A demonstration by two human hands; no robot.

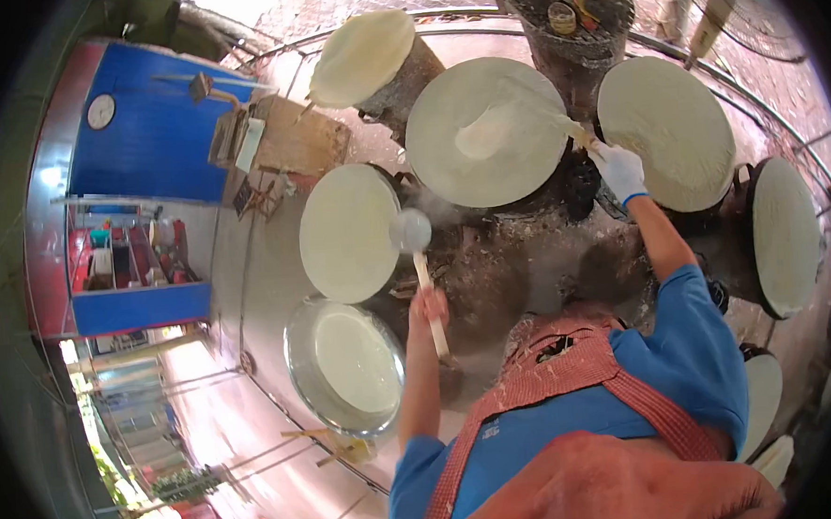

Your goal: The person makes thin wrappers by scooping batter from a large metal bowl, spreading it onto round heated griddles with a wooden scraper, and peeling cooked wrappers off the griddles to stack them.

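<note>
My left hand (428, 308) is wrapped round the pale wooden handle of a ladle (410, 231). The ladle's round bowl is beside the right edge of a batter-covered round griddle (348, 235). In a white glove, my right hand (620, 168) grips the handle of a flat wooden spreader (573, 131). The spreader reaches over the large middle griddle (488, 176), which is coated with pale batter and has a thicker patch near its centre. Near my left forearm stands a metal basin (297, 383) of pale liquid batter.
Another coated griddle (667, 133) sits right of my glove, and one more (787, 240) lies farther right. A round pale sheet (363, 57) rests at the upper left. Beyond the middle griddle is a drum (574, 49) with a jar (562, 18). A wooden box (301, 139) stands left.
</note>
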